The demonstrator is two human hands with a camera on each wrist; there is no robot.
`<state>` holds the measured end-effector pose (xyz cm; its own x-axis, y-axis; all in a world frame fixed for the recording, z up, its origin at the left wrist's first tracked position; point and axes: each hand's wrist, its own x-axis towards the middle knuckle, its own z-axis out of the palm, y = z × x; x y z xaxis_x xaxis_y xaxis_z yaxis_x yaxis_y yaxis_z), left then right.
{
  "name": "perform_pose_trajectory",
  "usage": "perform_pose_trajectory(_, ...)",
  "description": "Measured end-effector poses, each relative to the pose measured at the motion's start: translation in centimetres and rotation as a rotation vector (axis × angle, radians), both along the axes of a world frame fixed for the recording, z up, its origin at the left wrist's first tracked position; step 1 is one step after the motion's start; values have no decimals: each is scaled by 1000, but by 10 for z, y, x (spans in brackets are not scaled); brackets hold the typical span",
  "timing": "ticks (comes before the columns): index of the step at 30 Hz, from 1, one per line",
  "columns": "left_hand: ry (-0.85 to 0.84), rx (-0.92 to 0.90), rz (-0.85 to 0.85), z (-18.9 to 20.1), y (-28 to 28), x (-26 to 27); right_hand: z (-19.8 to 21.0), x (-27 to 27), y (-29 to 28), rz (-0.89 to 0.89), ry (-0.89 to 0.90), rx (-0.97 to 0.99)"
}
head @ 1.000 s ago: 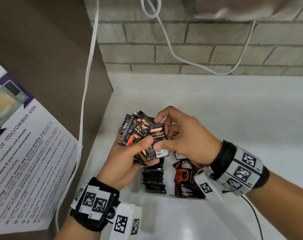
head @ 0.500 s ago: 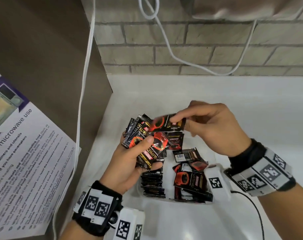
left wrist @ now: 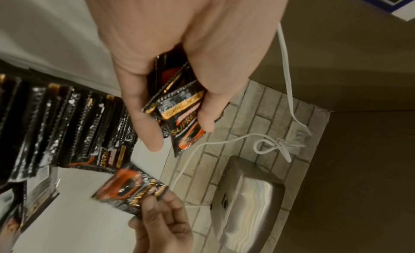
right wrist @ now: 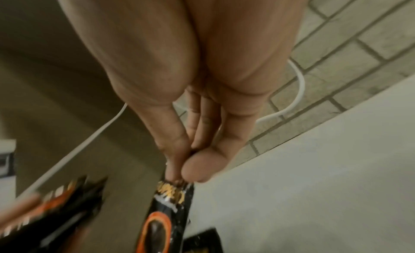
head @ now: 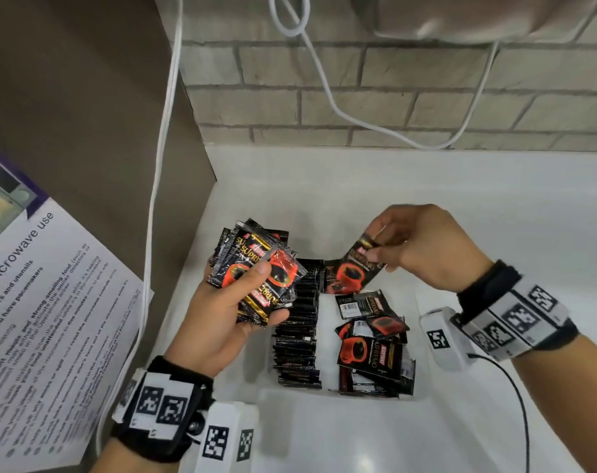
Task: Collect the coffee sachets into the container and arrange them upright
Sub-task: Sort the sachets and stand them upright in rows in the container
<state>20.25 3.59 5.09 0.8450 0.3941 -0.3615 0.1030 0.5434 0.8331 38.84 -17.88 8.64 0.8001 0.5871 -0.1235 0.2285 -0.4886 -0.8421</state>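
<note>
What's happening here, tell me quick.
A person is sorting coffee sachets. The left hand grips a fanned bundle of sachets; the right hand pinches a single sachet by its top edge above the white container. One row in it stands upright; the sachets beside it lie loose.

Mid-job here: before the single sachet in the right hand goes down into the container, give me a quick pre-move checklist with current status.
1. Right hand pinches the single sachet by its top edge: ok.
2. Left hand grips the bundle of sachets, thumb across the front: ok.
3. Upright row on the container's left side stands on edge: ok.
4. Right side of the container is tidy: not ok, loose sachets lie flat and overlapping there.
5. Free slot for the held sachet at the far end of the row: cannot tell, the sachet and hands cover it.
6. White cable is off the work area, against the brick wall: ok.
</note>
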Motion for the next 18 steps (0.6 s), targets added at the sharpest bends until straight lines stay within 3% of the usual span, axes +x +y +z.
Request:
perform_pose_trajectory(4,-4,5,14,0,5,-4,-14,-6,17,154,-184,-291)
perform_pose_trajectory(11,-3,5,1,-2,2,-6,-36,-14,43,356,-430,-554)
perform_pose_trajectory(15,-1,2,-4,-4,3,-8,-36,-15,48,377,-494,-615)
perform_pose_trajectory(18,-3,-1,-8,-4,3,-9,-29,-11,53,347,-439,-607)
